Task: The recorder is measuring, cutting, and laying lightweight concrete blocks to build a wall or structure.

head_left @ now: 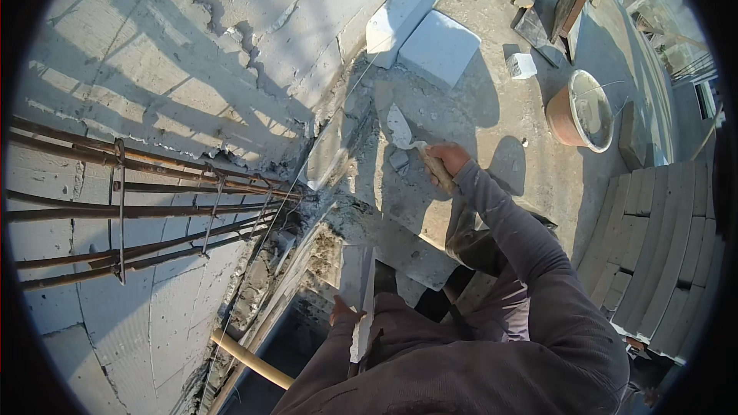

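Gripping a trowel (400,129), right fingers (446,154) wrap its handle (439,174) while left fingers (344,311) clasp a pale block (356,273).

The right hand (450,161) is gripping well ahead of the torso (477,378), the left hand (345,313) clasping nearer in.

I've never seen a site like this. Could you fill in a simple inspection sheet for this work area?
Surface: dusty grey concrete floor, crossed by shadows.
Things in use: a trowel, blade pointing away from the person; a pale block held upright near the legs.
Clutter: larger white block, small white chunk, bucket with greyish contents.
Hands: right hand grips the trowel handle; left hand holds the pale block.
Cables: nothing seen; only a thin string near the wall.
Surroundings: pale block wall, rusty steel bars, stacked blocks on the right.
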### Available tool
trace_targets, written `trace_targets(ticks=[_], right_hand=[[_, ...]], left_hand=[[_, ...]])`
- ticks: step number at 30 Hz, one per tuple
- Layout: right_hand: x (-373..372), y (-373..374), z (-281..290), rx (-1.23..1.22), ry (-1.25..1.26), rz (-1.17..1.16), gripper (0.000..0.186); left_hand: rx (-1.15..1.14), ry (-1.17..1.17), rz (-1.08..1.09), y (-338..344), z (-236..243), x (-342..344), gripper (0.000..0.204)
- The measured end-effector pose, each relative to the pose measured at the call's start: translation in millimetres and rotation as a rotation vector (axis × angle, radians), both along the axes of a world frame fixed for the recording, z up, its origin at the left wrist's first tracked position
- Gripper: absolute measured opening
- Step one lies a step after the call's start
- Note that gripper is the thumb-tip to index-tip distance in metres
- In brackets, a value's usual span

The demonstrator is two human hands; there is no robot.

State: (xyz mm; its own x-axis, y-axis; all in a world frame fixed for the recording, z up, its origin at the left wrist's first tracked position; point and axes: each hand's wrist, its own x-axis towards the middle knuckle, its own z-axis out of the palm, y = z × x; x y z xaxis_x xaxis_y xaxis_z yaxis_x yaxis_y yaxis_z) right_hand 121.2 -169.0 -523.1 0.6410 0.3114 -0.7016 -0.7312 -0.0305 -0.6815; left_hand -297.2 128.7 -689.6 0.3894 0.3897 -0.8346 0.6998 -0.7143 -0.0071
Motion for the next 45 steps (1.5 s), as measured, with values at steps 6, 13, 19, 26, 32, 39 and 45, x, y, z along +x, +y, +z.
trace_targets(ticks=[6, 13, 19, 26, 32, 39, 45], right_hand=[[53, 154, -97, 0.306, 0.085, -0.297, 0.038], [71, 181, -128, 0.663, 0.195, -0.483, 0.043], [75, 175, -130, 0.746, 0.271, -0.449, 0.045], [63, 94, -75, -0.453, -0.295, 0.305, 0.053], [129, 53, -47, -0.96, -0.51, 0.652, 0.049], [129, 51, -57, -0.826, -0.443, 0.677, 0.058], [79, 69, -53, -1.134, -0.723, 1.096, 0.033]], left_hand=[[0.039, 0.005, 0.064, 19, -8, -31, 0.108], [0.097, 0.083, 0.201, 35, -2, -59, 0.111], [0.097, 0.125, 0.251, 41, -4, -67, 0.115], [0.027, 0.035, 0.294, 43, -19, -77, 0.126], [0.019, 0.084, 0.264, 34, -38, -62, 0.133], [0.024, 0.048, 0.18, 23, -30, -51, 0.13], [0.045, 0.037, 0.122, 20, -23, -44, 0.128]])
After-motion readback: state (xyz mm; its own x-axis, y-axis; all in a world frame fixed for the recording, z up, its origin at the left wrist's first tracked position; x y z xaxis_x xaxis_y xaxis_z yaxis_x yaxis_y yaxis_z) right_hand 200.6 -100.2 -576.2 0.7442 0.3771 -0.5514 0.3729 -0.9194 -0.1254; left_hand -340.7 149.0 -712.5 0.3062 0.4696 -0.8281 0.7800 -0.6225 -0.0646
